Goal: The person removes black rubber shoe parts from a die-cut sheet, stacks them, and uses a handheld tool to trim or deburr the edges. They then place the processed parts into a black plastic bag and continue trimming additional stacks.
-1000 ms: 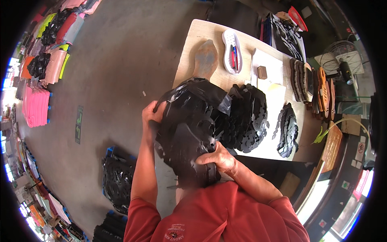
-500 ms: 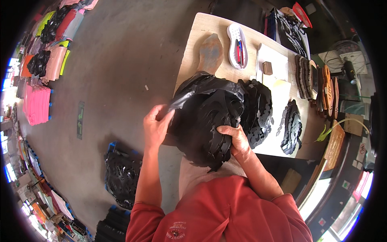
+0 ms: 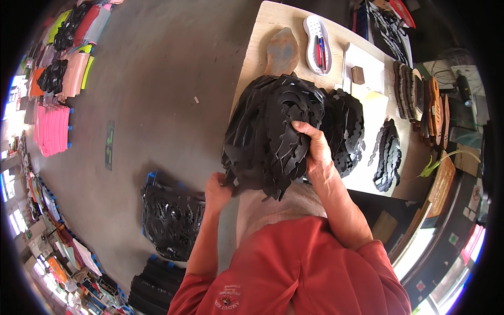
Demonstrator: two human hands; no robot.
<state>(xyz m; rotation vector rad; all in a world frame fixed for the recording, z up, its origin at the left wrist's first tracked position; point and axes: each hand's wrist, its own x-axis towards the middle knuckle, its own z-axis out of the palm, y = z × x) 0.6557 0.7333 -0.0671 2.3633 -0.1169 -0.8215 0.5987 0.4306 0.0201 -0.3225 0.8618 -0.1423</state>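
A thick bundle of thin black sheet pieces (image 3: 252,121) with wavy, notched edges leans at the near left corner of the table, in front of my body. My right hand (image 3: 318,149) grips its right side, thumb pressed on the outer layers and fingers hidden behind. At the bundle's lower left edge, my left hand (image 3: 217,191) is closed on the black sheet pieces, partly blurred. Just to the right, a second black bundle (image 3: 344,131) rests on the table, touching or nearly touching the first. A smaller black stack (image 3: 387,155) lies farther right.
On the wooden table (image 3: 257,39) are a grey-brown sole-shaped plate (image 3: 282,50), a white sole tray (image 3: 314,26) with pens, and a small brown block (image 3: 358,75). Sole-shaped templates (image 3: 407,92) line the right edge. A black-filled crate (image 3: 170,220) stands on the floor at left.
My left hand has moved down toward me, from the bundle's upper left to its lower left edge. The shiny black strip across the bundle's top no longer shows there. My right hand keeps its grip.
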